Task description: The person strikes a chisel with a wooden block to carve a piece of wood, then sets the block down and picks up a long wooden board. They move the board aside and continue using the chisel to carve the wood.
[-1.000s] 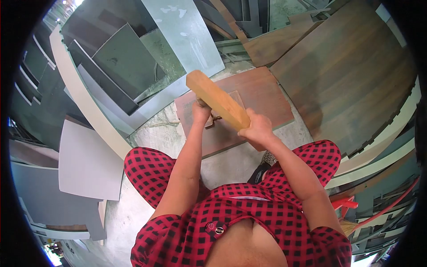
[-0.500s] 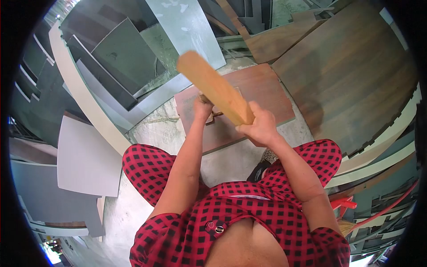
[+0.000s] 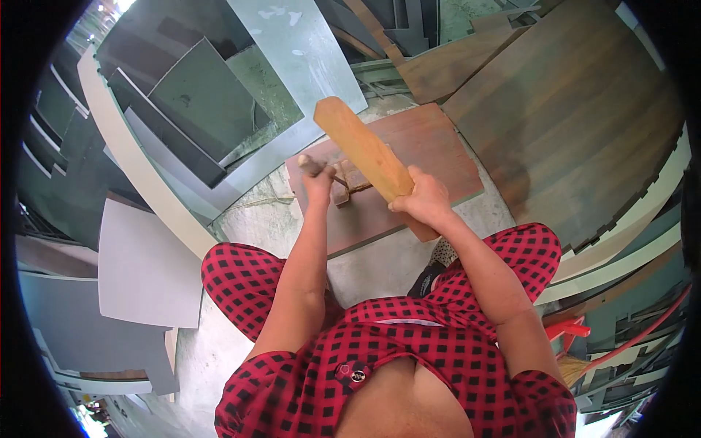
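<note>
My right hand (image 3: 426, 199) grips a long, thick wooden block (image 3: 365, 150) near its lower end. The block slants up and to the left, over the reddish-brown board (image 3: 431, 146) on the floor. My left hand (image 3: 318, 182) is closed around the handle of a chisel (image 3: 312, 166), whose thin shank points right toward a small wooden piece (image 3: 342, 196) on the board. Part of that small piece is hidden behind the block.
To the right leans a large brown wood-grain panel (image 3: 577, 124). Grey panels and offcuts (image 3: 201, 95) stand at the upper left, with a pale curved strip (image 3: 139, 168) in front. A white sheet (image 3: 150, 263) lies left of my knee. A red-handled item (image 3: 569, 332) is at the right.
The wooden block has shifted down and right in view. My left hand has moved slightly left, and more of the chisel handle now shows above it.
</note>
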The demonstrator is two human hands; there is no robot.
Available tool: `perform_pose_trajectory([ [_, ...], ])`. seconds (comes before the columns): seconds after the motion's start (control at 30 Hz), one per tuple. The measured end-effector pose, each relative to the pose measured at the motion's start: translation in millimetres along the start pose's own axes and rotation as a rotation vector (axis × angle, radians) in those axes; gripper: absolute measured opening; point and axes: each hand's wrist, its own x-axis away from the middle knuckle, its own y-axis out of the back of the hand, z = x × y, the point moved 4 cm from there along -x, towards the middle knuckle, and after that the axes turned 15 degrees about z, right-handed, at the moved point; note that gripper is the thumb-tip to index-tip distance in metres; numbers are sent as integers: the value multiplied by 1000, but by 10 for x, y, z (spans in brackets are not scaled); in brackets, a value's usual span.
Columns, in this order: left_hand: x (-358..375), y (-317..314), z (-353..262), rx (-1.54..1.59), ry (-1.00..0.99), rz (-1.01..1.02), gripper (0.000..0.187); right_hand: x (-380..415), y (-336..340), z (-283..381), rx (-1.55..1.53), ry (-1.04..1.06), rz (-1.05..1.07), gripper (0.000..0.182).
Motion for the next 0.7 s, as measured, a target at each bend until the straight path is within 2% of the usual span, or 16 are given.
perform_pose_trajectory([
  [0.03,37,42,33,228,101,-109,20,-13,4,-22,-3,-2,-4,48],
  [0.17,-11,103,171,352,94,-225,25,-40,-9,-92,-15,-41,1,48],
  [0.23,6,-16,-14,-46,-116,-87,21,-36,-8,-83,-20,-42,13,48],
  [0.27,16,-54,-42,-47,-114,-85,21,-29,-5,-47,-9,-32,18,48],
  [0.33,77,-253,-318,-388,-140,93,20,-24,-9,-26,0,-22,20,48],
  [0.37,54,-307,-297,-265,-242,42,27,-27,-17,-25,6,-4,17,48],
  [0.4,43,-311,-262,-265,-243,44,27,-27,-21,-25,13,14,14,48],
  [0.47,-5,-316,-155,-220,-146,104,25,-32,-22,-36,29,4,17,48],
  [0.57,107,-283,-285,-261,-141,53,21,-41,-16,-50,58,-17,27,48],
  [0.7,20,-195,-148,-256,-65,90,19,-36,-7,-35,61,-14,18,47],
])
